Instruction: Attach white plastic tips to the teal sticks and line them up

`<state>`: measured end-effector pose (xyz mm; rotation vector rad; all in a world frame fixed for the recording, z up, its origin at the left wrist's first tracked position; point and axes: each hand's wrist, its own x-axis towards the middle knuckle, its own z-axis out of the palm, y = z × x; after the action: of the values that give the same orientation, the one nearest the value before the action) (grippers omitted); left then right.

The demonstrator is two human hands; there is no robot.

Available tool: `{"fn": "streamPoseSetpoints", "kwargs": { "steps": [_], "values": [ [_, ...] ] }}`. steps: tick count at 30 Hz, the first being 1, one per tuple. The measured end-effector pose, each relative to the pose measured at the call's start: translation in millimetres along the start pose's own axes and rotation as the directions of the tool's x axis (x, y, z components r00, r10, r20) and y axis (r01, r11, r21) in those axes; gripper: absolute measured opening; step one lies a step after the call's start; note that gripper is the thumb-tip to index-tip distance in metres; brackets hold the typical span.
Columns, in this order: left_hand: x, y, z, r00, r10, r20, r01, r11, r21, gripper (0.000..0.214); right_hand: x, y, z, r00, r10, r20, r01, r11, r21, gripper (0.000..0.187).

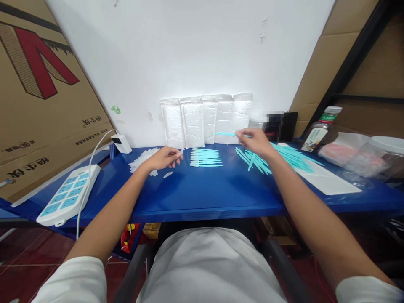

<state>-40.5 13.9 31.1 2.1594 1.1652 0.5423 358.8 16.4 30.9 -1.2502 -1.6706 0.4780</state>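
My right hand [255, 141] is raised a little over the blue table [202, 189] and pinches one thin teal stick [225, 134] that points left. Under it lies a loose heap of teal sticks [277, 158]. A neat row of capped teal sticks [205, 157] lies at the table's middle. My left hand [166, 158] rests on the table with its fingers curled, touching a pile of small clear caps [142, 160]. One clear cap [168, 174] lies alone just in front of it. Whether the left fingers hold a cap is hidden.
Several white padded envelopes [206, 120] lean on the wall behind. A white power strip [67, 195] and charger [121, 143] sit at the left, a cardboard box [41, 92] beyond. At the right are a bottle [320, 130], plastic bags [356, 153] and a white sheet [328, 181].
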Motion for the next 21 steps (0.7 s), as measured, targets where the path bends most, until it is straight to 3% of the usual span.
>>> {"fn": "streamPoseSetpoints", "kwargs": {
  "steps": [5, 8, 21],
  "values": [
    [6.5, -2.5, 15.8, 0.998, 0.057, -0.011, -0.057, 0.998, -0.009, 0.048, -13.3, -9.2, 38.4, 0.957, -0.016, 0.290, -0.041, 0.981, 0.190, 0.058],
    [8.0, -1.5, 25.0, 0.995, 0.100, 0.005, -0.100, 0.995, 0.003, 0.045, -15.8, -4.8, 52.7, 0.926, -0.030, 0.375, -0.059, 0.973, 0.224, 0.058],
    [9.5, 1.9, 35.7, 0.990, 0.135, 0.033, -0.136, 0.990, 0.032, 0.047, -15.7, 0.9, 56.6, 0.913, -0.021, 0.407, -0.077, 0.972, 0.223, 0.053]
  ]
}}
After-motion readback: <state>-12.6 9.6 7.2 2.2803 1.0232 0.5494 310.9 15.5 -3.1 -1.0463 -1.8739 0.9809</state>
